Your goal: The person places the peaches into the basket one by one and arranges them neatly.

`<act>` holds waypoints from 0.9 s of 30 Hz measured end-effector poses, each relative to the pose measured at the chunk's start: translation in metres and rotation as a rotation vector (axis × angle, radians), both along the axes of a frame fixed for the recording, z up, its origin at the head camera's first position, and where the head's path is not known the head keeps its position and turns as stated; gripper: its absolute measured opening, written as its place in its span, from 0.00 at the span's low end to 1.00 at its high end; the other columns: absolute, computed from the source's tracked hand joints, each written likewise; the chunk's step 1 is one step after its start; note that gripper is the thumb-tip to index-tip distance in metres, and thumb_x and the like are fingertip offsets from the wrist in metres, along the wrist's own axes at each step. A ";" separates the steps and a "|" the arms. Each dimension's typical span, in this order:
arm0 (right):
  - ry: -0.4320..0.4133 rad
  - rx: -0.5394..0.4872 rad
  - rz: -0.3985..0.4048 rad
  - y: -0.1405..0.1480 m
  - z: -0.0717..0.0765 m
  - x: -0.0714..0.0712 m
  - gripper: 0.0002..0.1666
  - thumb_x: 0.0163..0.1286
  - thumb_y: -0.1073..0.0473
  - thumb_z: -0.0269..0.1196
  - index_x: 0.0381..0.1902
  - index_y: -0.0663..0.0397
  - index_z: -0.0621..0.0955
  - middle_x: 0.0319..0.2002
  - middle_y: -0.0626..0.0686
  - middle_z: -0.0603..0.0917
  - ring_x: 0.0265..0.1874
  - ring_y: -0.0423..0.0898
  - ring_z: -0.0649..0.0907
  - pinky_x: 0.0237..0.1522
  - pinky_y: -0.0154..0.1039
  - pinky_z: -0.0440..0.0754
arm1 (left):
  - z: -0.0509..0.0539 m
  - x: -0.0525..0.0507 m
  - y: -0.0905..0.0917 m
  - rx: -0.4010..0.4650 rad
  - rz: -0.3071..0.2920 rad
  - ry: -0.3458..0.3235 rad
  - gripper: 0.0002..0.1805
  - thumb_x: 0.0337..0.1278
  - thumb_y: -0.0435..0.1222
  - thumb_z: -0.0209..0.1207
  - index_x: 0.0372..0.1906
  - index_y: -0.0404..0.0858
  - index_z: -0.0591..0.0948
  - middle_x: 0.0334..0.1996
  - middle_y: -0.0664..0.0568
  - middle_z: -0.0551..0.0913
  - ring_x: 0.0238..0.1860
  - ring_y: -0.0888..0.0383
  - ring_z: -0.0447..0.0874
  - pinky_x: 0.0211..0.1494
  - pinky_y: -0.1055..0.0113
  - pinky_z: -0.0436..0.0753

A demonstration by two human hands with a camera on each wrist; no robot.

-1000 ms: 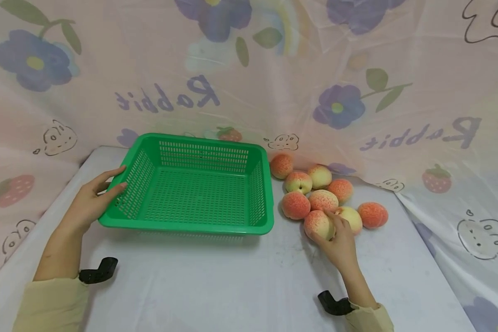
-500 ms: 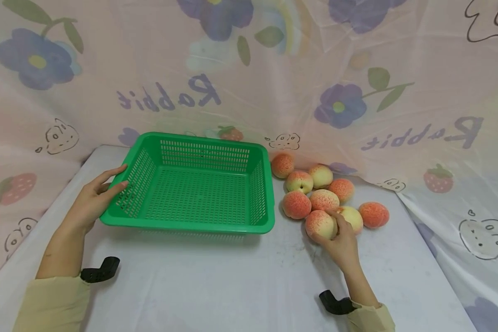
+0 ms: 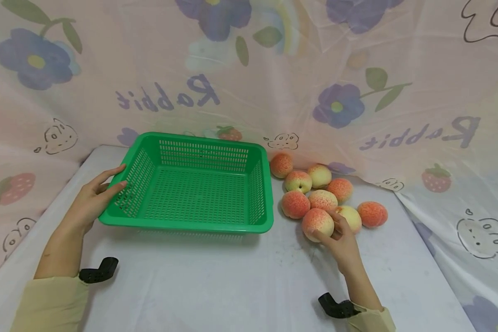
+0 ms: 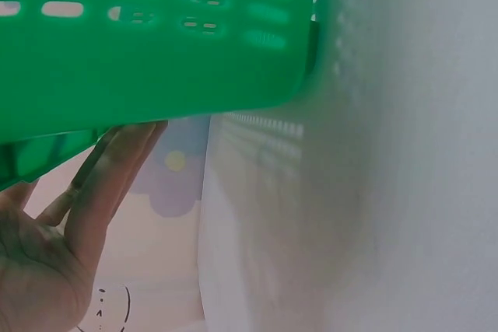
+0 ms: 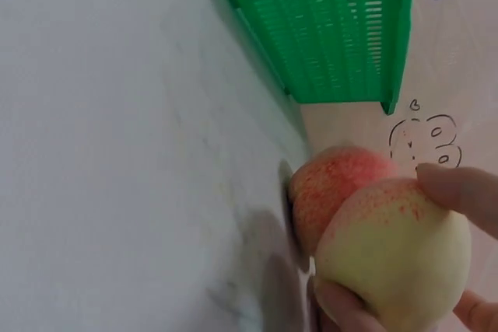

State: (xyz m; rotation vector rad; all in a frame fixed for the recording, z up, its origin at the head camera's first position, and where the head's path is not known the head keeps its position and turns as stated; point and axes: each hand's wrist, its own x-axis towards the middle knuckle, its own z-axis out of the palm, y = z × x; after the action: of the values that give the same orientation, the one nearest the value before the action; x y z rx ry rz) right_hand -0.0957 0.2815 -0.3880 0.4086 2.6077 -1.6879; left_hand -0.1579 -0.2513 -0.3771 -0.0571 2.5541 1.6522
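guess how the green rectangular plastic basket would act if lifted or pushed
The green rectangular plastic basket is probably fairly stiff, its rim and walls showing no sag; likely light for its size, with slotted walls and floor; and perhaps apt to slide rather than roll, given its broad flat floor.

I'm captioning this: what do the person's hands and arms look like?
The left hand and right hand are bare. The left sleeve and right sleeve are plain pale yellow. A bent black attachment sits at the left sleeve's end, another at the right's.
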 end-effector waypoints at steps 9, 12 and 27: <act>-0.023 -0.098 -0.028 -0.009 0.010 0.000 0.44 0.64 0.59 0.66 0.73 0.49 0.58 0.67 0.62 0.63 0.43 0.32 0.76 0.39 0.28 0.80 | 0.000 0.000 -0.001 0.033 -0.002 -0.011 0.32 0.70 0.54 0.47 0.75 0.62 0.52 0.69 0.24 0.53 0.67 0.28 0.52 0.59 0.27 0.58; -0.029 -0.137 -0.036 -0.015 0.014 -0.001 0.44 0.63 0.59 0.67 0.72 0.46 0.59 0.67 0.61 0.62 0.43 0.32 0.77 0.39 0.29 0.81 | 0.000 0.000 -0.001 0.041 -0.005 -0.017 0.32 0.69 0.54 0.47 0.75 0.63 0.52 0.69 0.24 0.52 0.67 0.28 0.50 0.59 0.25 0.56; 0.028 -0.397 0.058 -0.049 0.046 -0.025 0.39 0.66 0.63 0.63 0.71 0.47 0.59 0.60 0.56 0.65 0.48 0.41 0.76 0.44 0.32 0.83 | 0.001 0.002 0.000 0.053 -0.005 -0.008 0.33 0.69 0.54 0.48 0.75 0.62 0.53 0.73 0.28 0.45 0.70 0.26 0.43 0.60 0.24 0.53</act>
State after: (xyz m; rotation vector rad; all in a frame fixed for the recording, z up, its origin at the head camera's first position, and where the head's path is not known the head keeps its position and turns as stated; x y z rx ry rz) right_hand -0.1211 0.2321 -0.3419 0.2938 2.1927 -2.1335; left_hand -0.1562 -0.2515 -0.3764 -0.0523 2.5007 1.7138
